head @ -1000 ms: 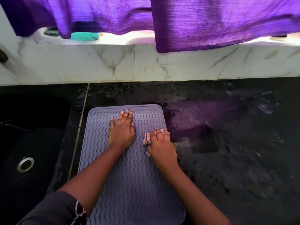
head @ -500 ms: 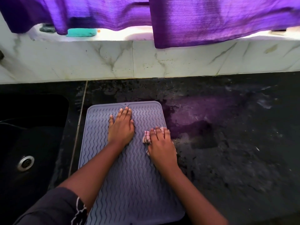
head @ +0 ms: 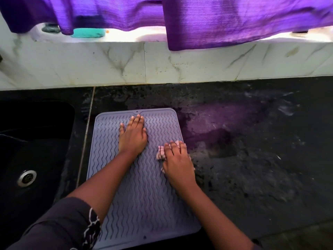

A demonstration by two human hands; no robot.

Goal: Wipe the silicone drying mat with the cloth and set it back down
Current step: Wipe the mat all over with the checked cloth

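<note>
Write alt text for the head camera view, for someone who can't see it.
A left hand presses flat on a grey silicone drying mat while the right hand holds a pinkish cloth near its right edge, on a dark counter beside a sink.

Bare dark counter [head: 252, 159] right of the mat [head: 144, 204], sink [head: 36, 141] left, tiled ledge [head: 108, 65] and low curtain [head: 216, 20] behind.

- I see the grey silicone drying mat [head: 144, 195], wavy-ridged, lying flat on the counter.
- The pale pink cloth [head: 161, 152] sits bunched near the mat's right edge.
</note>
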